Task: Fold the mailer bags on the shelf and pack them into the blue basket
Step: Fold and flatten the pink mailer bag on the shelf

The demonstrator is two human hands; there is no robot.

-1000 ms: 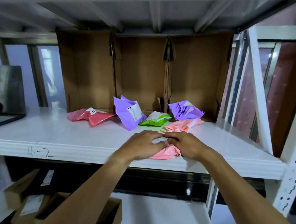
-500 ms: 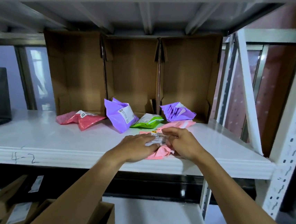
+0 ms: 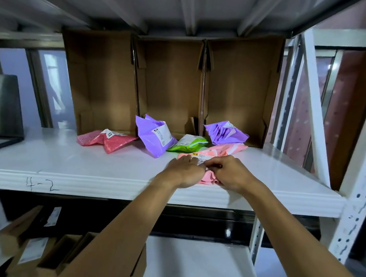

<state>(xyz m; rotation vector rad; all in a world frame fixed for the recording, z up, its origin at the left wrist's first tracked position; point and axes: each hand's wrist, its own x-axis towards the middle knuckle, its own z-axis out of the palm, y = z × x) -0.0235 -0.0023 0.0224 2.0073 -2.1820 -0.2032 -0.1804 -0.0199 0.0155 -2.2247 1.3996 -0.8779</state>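
Left hand [image 3: 184, 171], right hand [image 3: 230, 174] on pink mailer [image 3: 209, 178]

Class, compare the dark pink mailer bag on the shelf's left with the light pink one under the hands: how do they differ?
The dark pink mailer bag lies untouched by the left cardboard box; the light pink mailer bag sits near the front edge, the left hand resting on it and the right hand pinching it. The dark one shows whole; the light one, partly. Both bear white labels.

free: shelf [image 3: 63, 160] front left | back: cardboard boxes [image 3: 172, 81] wall | middle: mailer bags [image 3: 155, 135] scattered
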